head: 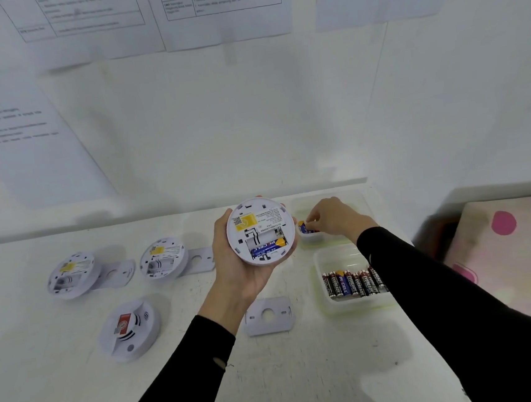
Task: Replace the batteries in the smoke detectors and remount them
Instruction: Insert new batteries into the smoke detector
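My left hand (236, 268) holds a round white smoke detector (260, 230) back side up above the table. Its battery bay shows one blue and gold battery (268, 246), with the slot above it bare. My right hand (330, 219) reaches into the far clear container (313, 237) and pinches a blue battery (305, 227). A nearer clear container (323, 260) holds several black and red batteries (353, 283) with one blue one among them. A white mounting plate (268, 315) lies under my left wrist.
On the left of the white table (291, 376) lie two opened detectors (70, 276) (163, 259), each overlapping a mounting plate, and one detector face up (129, 330). Printed sheets hang on the wall behind. A pink-patterned cloth (506, 258) lies off the table's right edge.
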Motion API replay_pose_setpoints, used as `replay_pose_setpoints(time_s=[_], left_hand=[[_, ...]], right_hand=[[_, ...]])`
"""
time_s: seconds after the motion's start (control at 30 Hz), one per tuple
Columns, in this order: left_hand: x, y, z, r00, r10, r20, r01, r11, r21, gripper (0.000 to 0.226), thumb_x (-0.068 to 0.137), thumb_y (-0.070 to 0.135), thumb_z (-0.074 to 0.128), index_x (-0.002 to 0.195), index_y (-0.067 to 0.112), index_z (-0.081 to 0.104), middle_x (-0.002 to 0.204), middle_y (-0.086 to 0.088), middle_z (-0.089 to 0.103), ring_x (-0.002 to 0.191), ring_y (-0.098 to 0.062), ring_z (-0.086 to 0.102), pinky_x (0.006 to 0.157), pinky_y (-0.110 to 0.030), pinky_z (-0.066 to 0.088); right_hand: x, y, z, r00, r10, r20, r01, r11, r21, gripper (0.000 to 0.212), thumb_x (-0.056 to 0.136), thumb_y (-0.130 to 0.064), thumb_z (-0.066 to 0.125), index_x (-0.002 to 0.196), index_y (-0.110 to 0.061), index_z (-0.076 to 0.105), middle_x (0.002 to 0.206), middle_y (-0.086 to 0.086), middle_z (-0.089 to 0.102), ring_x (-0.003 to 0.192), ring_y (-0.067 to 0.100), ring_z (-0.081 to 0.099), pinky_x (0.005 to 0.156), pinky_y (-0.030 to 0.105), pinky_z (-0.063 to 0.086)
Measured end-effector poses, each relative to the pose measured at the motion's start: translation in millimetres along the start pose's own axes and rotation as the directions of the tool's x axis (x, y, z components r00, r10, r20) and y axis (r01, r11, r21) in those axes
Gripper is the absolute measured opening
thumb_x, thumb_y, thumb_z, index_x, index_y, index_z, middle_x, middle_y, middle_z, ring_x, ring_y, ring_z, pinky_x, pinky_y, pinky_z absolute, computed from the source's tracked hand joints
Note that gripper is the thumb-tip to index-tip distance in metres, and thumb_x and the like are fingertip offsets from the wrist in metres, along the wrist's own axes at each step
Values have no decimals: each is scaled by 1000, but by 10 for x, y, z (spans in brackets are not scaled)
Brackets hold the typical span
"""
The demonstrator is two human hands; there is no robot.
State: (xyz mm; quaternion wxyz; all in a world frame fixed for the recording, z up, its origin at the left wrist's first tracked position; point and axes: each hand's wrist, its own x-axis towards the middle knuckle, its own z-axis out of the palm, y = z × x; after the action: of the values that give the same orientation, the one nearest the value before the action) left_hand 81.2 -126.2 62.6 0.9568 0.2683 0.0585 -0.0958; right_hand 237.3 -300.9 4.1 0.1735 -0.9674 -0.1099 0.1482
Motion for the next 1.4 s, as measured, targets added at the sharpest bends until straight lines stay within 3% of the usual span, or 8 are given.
replay_pose_setpoints(time_s=[0.17,0.37,0.5,0.77,0.9,1.1,1.27,1.4], left_hand=[[13,7,-32,1000,-1,-17,1,1000,-14,48,91,49,40,118,15,63,117,-16,68,101,-37,66,82,-46,56],[8,-6,-28,1000,-1,-15,1,1000,-11,52,85,48,47,124,14,58,118,-17,67,101,-37,67,81,-47,57],[13,-11,-44,1000,0,-16,0,1000,-11,53,86,48,47,124,14,59,118,-17,68,98,-38,69,80,-47,58],[38,-30,-50,1000,15,-13,-15,999,42,49,86,49,46,120,17,62,120,-17,67,104,-37,65,84,-48,55],[72,-70,-92,995,73,-73,-67,995,74,49,93,51,40,122,19,62,120,-15,68,106,-34,63,91,-50,51],[52,-122,-76,992,62,-114,-56,997,61,55,96,53,36,99,15,77,109,-15,70,93,-27,67,86,-43,51],[29,-118,-66,983,20,-183,-3,996,91,60,94,57,40,123,9,62,108,-16,68,94,-27,67,79,-39,58],[5,-118,-46,978,-25,-205,43,996,83,61,94,58,42,115,5,63,97,-14,71,90,-25,69,72,-30,60]], right_hand=[[-62,-5,-34,995,-61,-79,66,996,59,25,81,-41,72,82,-18,63,88,-2,66,84,17,60,78,30,47],[-264,7,28,968,-49,-244,144,909,390,13,83,-20,73,85,-13,63,85,0,66,79,16,60,67,18,46],[-593,-77,-73,874,145,-464,239,702,671,10,86,-18,70,85,-10,66,80,-4,71,78,14,66,63,7,45],[-1367,-446,-178,840,248,-482,403,310,861,9,87,-18,71,92,-11,71,86,3,75,84,18,71,76,27,56],[-1564,-615,-122,809,147,-570,517,285,807,7,83,-9,73,90,-7,73,86,1,74,80,15,69,76,27,56],[-1529,-685,12,595,-234,-769,730,557,395,10,81,-2,74,91,-3,75,93,2,73,91,6,68,82,15,51],[-1460,-711,124,418,-492,-764,794,607,44,8,85,0,70,91,-2,74,99,8,71,96,17,67,85,28,54],[-1372,-728,236,348,-568,-746,771,626,-117,11,87,-2,69,95,-6,75,103,7,71,96,19,67,81,34,55]])
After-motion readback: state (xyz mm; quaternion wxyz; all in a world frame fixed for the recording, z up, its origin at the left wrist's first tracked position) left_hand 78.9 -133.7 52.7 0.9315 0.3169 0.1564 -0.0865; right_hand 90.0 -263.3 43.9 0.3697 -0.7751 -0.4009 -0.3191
